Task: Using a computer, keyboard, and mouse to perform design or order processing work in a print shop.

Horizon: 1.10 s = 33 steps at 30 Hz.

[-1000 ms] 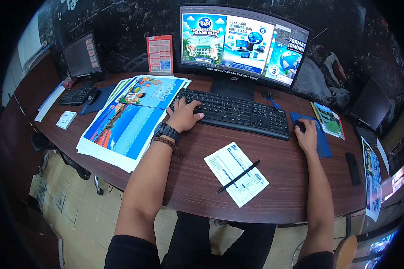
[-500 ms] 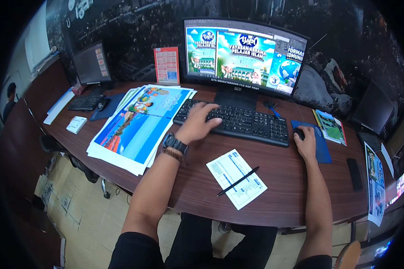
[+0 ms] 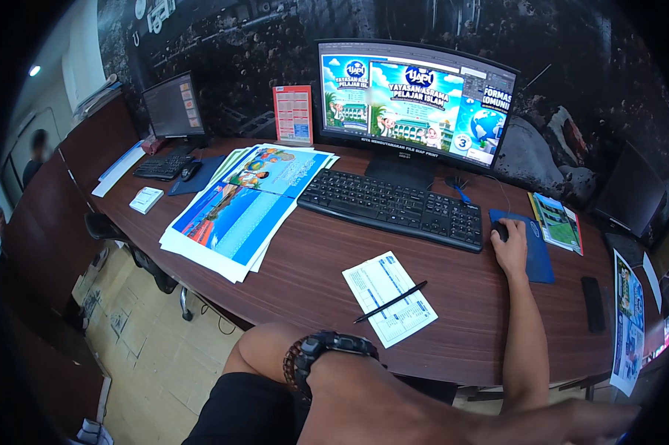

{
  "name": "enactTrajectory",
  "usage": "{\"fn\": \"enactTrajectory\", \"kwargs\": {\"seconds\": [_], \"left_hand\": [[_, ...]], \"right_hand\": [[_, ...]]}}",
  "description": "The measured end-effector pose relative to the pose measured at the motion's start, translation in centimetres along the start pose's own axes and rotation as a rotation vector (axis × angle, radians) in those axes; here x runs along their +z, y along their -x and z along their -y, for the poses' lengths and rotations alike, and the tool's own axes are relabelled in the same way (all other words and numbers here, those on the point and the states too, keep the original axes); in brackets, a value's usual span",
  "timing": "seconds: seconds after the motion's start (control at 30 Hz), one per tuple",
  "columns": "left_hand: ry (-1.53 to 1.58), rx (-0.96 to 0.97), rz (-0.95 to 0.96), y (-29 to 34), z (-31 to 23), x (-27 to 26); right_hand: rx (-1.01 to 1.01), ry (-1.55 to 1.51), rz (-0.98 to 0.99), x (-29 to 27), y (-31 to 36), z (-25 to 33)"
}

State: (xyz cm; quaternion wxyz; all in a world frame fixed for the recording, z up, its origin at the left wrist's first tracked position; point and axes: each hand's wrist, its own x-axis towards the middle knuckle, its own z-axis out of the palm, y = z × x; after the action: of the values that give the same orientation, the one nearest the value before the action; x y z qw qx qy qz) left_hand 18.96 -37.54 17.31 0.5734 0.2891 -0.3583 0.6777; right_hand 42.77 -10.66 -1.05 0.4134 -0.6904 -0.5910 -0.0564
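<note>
The head-worn fisheye camera looks forward and down across the desk (image 3: 305,274), the left hand (image 3: 409,411) very near below.

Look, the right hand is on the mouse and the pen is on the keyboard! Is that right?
Not quite: in the head view, the pen lies on the white paper, not the keyboard. The right hand is on the mouse.

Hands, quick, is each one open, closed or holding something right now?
Left hand: close to the camera, partly out of frame; open or closed cannot be told.
Right hand: closed over the black mouse.
</note>
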Motion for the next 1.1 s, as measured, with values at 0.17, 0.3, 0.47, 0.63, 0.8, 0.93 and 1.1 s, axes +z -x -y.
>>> {"fn": "enactTrajectory", "kwargs": {"seconds": [0.17, 0.3, 0.47, 0.63, 0.8, 0.93, 1.1], "left_hand": [[0.025, -0.011, 0.049, 1.3, 0.3, 0.7], [0.046, -0.026, 0.102, 2.1, 0.4, 0.1], [0.081, -0.050, 0.176, 1.7, 0.0, -0.5], [0.140, -0.084, 0.259, 2.8, 0.3, -1.2], [0.174, -0.104, 0.355, -1.0, -2.2, -2.1], [0.239, -0.111, 0.405, -2.0, -2.4, -3.2], [0.273, -0.124, 0.451, -6.1, -4.6, -5.1]], "right_hand": [[-0.010, 0.023, -0.024, -0.5, -0.1, -0.4], [-0.015, 0.012, -0.028, -0.4, -0.1, -0.4], [-0.008, 0.007, -0.033, -0.6, -0.1, -0.4], [-0.002, 0.012, -0.045, -0.5, -0.1, -0.9], [-0.011, -0.015, -0.010, 0.2, -0.1, -0.3], [-0.008, 0.010, -0.034, -0.9, 0.2, -0.5], [-0.023, 0.024, -0.040, -0.9, 0.2, -0.2]]}}
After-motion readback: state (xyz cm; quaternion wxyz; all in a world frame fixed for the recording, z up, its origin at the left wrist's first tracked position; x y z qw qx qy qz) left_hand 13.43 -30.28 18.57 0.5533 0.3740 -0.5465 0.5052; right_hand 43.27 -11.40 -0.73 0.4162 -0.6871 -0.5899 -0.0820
